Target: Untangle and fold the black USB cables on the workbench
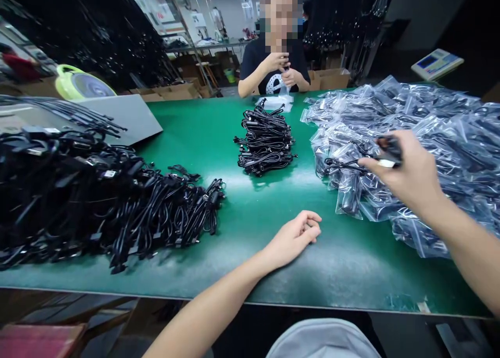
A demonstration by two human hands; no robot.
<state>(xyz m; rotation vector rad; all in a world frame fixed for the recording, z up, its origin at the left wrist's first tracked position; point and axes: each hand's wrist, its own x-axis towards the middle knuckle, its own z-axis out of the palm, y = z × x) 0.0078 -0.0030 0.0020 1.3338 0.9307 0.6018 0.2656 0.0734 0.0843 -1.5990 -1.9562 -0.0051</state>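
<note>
In my right hand point(414, 170) is a black cable point(389, 149) with a dark block-shaped end and a small white label, gripped between thumb and fingers. Its thin looped cord trails left, above clear plastic bags. My left hand point(295, 235) rests on the green table point(250, 202), fingers loosely bent and nothing in them. Just under and beyond my right hand spreads a big heap of bagged cables point(441, 124). A stack of bundled black cables point(265, 139) lies at the middle of the table, farther off than my left hand.
A large pile of black cables point(117, 207) covers the table's left side, beside a grey box point(125, 113) and a yellow-green fan point(84, 82). Across the table a person point(275, 66) handles something over clear bags point(279, 103). A scale point(437, 64) stands back right.
</note>
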